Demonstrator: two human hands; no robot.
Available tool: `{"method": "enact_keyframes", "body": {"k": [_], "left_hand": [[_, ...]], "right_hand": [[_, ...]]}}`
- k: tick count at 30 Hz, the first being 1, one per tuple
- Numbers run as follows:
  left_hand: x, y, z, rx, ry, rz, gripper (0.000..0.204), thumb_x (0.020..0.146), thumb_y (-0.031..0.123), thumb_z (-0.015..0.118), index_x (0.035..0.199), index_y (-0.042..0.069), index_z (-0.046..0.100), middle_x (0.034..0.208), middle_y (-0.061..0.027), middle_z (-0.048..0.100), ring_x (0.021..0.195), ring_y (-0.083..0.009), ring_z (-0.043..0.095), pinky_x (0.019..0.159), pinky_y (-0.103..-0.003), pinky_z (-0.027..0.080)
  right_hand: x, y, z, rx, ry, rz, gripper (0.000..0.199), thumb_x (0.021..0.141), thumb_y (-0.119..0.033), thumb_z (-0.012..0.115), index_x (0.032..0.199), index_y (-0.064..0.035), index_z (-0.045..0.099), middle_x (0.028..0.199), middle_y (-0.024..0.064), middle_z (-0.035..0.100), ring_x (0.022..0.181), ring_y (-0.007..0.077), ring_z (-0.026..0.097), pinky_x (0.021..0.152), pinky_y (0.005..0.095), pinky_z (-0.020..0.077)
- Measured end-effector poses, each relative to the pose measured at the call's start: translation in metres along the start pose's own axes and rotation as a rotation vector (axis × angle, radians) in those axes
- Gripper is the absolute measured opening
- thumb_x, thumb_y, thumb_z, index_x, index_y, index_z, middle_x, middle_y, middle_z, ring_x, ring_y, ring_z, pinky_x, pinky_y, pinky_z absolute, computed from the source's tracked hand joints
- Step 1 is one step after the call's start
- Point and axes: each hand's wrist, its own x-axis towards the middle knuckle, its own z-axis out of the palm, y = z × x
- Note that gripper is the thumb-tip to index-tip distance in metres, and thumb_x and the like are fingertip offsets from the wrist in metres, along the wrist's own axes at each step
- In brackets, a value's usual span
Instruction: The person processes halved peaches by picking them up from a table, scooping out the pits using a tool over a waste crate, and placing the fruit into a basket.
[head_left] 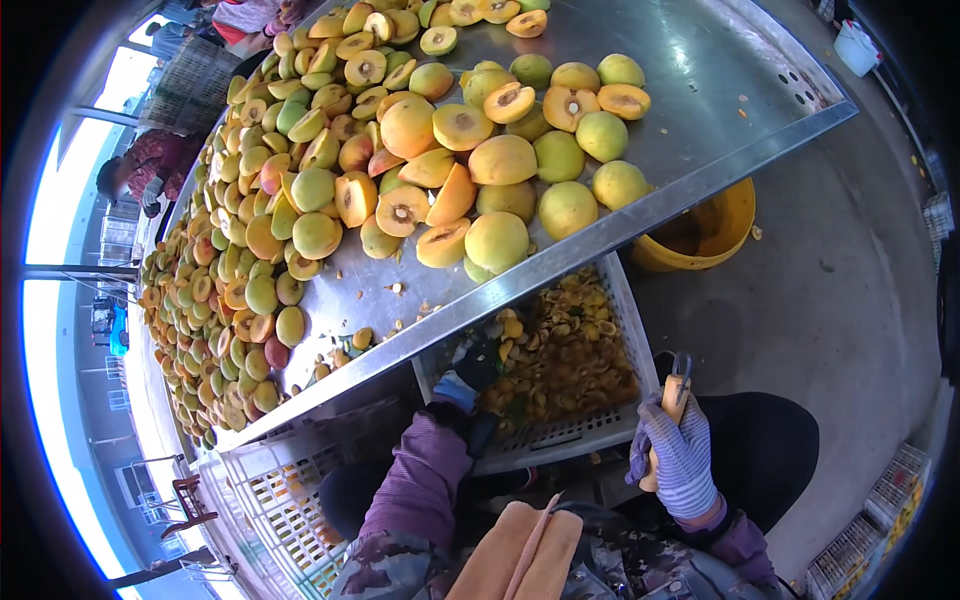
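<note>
A large share of the fruit seems, by judgement, to be cut already: a long heap of fruit halves (225, 310) is spread over the left part of the metal table (700, 140), while stones can still be seen in several nearer halves, such as the stone-bearing half (403, 211) close to the front edge, so these are judged unfinished. Rounded fruit (567, 210) is gathered near the raised rim, and whether each piece is whole or merely laid cut side down cannot be told. Below the edge, a white crate (622, 300) is partly filled with brownish and yellow scraps (570, 350), taken to be waste from pieces already dealt with. A wooden-handled tool (676, 393) with a metal loop at its top is held upright in the right hand (680, 450), whose grip is closed around the handle. The left hand (458, 388) is lowered at the near left side of the crate; its grip is partly hidden, and whether anything is held there cannot be told. Bare metal is exposed at the right of the table, and small bits are scattered near its front edge. A yellow bucket (741, 232) is placed partly under the table on the grey floor (830, 280), a pale slatted basket (265, 490) is set at lower left, and a co-worker (170, 160) is seen beyond the heap, by the bright openings
</note>
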Motion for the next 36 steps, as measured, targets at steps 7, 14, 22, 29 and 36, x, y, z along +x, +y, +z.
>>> {"method": "enact_keyframes", "body": {"k": [7, 14, 22, 29, 36], "left_hand": [[0.003, -0.025, -0.012, 0.506, -0.029, -0.04, 0.045, 0.084, 0.018, 0.054, 0.125, 0.0, 0.05, 0.113, -0.0194, 0.061, 0.1, -0.0323, 0.06, 0.085, -0.039, 0.049], [0.068, 0.08, -0.085, -0.003, -0.398, -0.604, 0.046, 0.083, 0.036, 0.054, 0.123, 0.013, 0.056, 0.102, -0.022, 0.064, 0.098, -0.0361, 0.061, 0.088, -0.043, 0.048], [0.113, 0.172, -0.245, -0.249, 0.137, -0.29, 0.037, 0.073, 0.003, 0.056, 0.108, 0.012, 0.065, 0.084, -0.0141, 0.066, 0.08, -0.033, 0.065, 0.073, -0.038, 0.051], [0.144, 0.095, -0.242, 0.069, -0.12, -0.515, 0.045, 0.074, 0.018, 0.058, 0.119, 0.014, 0.058, 0.104, -0.0186, 0.064, 0.098, -0.036, 0.061, 0.085, -0.042, 0.049], [0.082, 0.123, -0.257, -1.013, 0.074, -0.363, 0.041, 0.086, 0.02, 0.065, 0.119, 0.0, 0.053, 0.103, -0.0068, 0.062, 0.093, -0.0113, 0.058, 0.079, -0.026, 0.05]], "right_hand": [[-0.006, -0.002, 0.006, 0.012, -0.015, -0.005, 0.014, 0.091, -0.013, 0.057, 0.096, -0.0044, 0.047, 0.058, 0.0035, 0.052, 0.039, 0.0112, 0.049, 0.037, 0.0251, 0.0443], [-0.007, -0.001, 0.002, 0.003, -0.027, -0.037, 0.013, 0.091, -0.012, 0.057, 0.095, -0.0053, 0.046, 0.057, 0.0038, 0.051, 0.038, 0.0113, 0.049, 0.036, 0.026, 0.0441], [-0.019, -0.001, 0.006, -0.017, -0.059, -0.102, 0.013, 0.09, -0.011, 0.057, 0.095, -0.0045, 0.046, 0.056, 0.0043, 0.05, 0.038, 0.0121, 0.048, 0.036, 0.0263, 0.0431], [-0.026, 0.005, 0.007, -0.008, -0.111, -0.131, 0.013, 0.09, -0.012, 0.057, 0.092, -0.0049, 0.046, 0.057, 0.0046, 0.051, 0.038, 0.0131, 0.048, 0.035, 0.0268, 0.0429], [-0.022, 0.004, 0.0, -0.081, -0.098, -0.239, 0.017, 0.09, -0.019, 0.055, 0.096, -0.0057, 0.047, 0.057, 0.0039, 0.049, 0.038, 0.0127, 0.047, 0.033, 0.0261, 0.0413]]}}
